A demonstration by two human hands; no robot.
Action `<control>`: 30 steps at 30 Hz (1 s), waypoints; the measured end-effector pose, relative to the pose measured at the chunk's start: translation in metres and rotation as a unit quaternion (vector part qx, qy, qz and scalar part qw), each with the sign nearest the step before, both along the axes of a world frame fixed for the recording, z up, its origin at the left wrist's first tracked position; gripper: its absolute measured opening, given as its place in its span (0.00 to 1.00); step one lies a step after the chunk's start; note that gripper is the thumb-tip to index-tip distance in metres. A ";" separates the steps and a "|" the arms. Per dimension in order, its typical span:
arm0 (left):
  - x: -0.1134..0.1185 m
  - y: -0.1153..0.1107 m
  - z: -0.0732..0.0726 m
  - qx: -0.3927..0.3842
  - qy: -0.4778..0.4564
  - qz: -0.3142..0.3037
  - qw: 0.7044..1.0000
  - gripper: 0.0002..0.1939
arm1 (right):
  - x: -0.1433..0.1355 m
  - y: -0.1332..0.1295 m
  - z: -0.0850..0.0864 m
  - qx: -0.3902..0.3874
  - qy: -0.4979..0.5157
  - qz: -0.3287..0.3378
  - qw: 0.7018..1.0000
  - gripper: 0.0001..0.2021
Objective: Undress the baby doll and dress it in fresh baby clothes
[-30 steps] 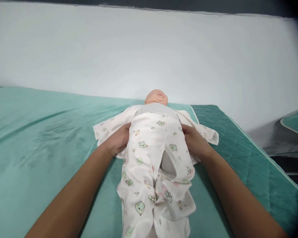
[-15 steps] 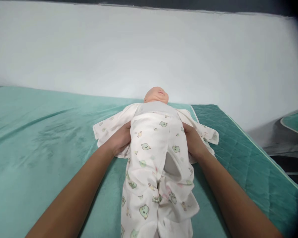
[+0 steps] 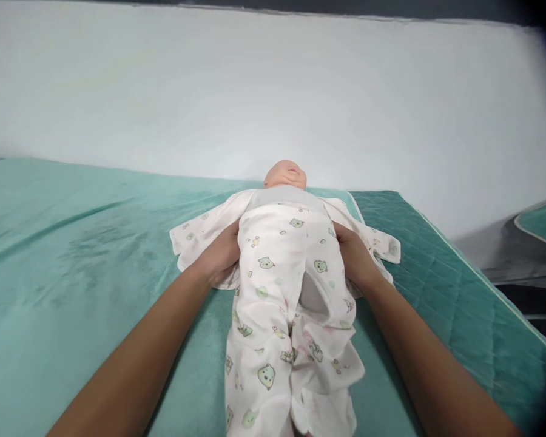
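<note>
A baby doll [image 3: 286, 175] lies on its back, head toward the wall. It wears patterned white pants [image 3: 273, 261] with a split crotch, drawn up to its middle over a grey layer [image 3: 284, 196]. An open white jacket [image 3: 218, 221] is spread beneath it, sleeves out to both sides. My left hand [image 3: 225, 258] is closed on the pants at the left side of the waist, its fingertips hidden behind the cloth. On the other side my right hand [image 3: 352, 255] grips the pants the same way, fingers largely tucked under the doll.
A light green sheet [image 3: 82, 273] covers the bed, with a darker quilted pad [image 3: 441, 285] on the right. A white wall [image 3: 273, 91] rises behind the doll's head. At the far right stands another green-covered surface [image 3: 543, 224].
The pants have shifted slightly up toward the doll's chest, and the folds at the legs have changed a little. Both hands stay at the waist, almost in the same place.
</note>
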State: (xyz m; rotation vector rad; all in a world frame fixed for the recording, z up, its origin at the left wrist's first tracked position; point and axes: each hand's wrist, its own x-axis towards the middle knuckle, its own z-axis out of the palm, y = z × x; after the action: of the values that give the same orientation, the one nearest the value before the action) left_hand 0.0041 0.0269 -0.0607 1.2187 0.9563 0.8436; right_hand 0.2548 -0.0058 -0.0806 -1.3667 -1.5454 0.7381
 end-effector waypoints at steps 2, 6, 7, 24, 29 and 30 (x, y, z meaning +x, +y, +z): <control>0.000 0.000 0.002 -0.004 0.002 0.002 1.000 0.28 | -0.001 -0.001 0.000 -0.006 0.004 -0.009 1.000 0.15; -0.003 0.003 0.001 0.005 0.013 -0.008 1.000 0.25 | -0.002 -0.001 0.000 -0.015 -0.011 -0.059 0.998 0.16; -0.004 0.004 -0.001 0.008 0.012 -0.014 1.000 0.24 | -0.001 -0.001 0.000 -0.017 -0.012 -0.073 0.997 0.16; -0.025 0.016 0.020 0.144 0.189 0.170 0.956 0.11 | 0.005 0.006 0.000 0.004 0.055 -0.129 0.990 0.11; -0.012 0.023 0.025 0.312 0.219 0.204 0.902 0.10 | -0.002 0.014 0.014 0.145 -0.051 -0.094 0.984 0.08; -0.009 0.025 0.025 0.327 0.219 0.178 0.902 0.10 | -0.004 0.016 0.016 0.145 -0.049 -0.079 0.985 0.08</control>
State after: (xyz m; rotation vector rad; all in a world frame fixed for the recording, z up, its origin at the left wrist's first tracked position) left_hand -0.0053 0.0518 -0.0358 1.9002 1.3436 1.2751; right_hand 0.2512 0.0103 -0.0648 -1.3026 -1.5313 0.3359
